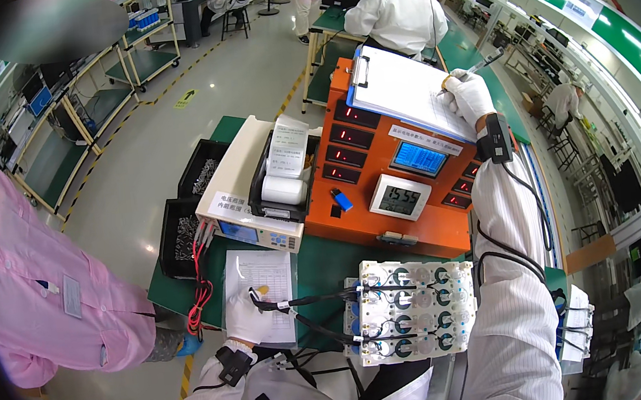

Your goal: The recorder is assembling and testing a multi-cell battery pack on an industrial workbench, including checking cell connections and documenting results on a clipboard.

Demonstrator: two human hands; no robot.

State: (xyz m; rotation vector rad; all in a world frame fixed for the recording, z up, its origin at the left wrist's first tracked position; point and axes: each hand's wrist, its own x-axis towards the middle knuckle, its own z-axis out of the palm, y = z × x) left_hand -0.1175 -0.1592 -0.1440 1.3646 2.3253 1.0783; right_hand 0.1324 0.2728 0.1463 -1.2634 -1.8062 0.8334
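Note:
My right hand (470, 96), in a white glove, is closed around a pen (488, 61) over the white paper (402, 84) on a clipboard (360, 71). The clipboard lies on top of an orange test box (353, 212). My left hand (248, 317), also gloved, is closed on a black cable (300, 302) above a printed sheet (264, 262) in a clear sleeve. That cable runs to a white battery pack (420, 307) with several round cells and black leads, close in front of me. The glove partly hides the cable's end.
A beige meter (242, 169) with a label printer (284, 188) on it stands left of the orange box. Red leads (200, 293) hang from it. Black bins (180, 230) of screws sit further left. One person in pink (53, 278) stands at left; another in white (398, 17) sits ahead.

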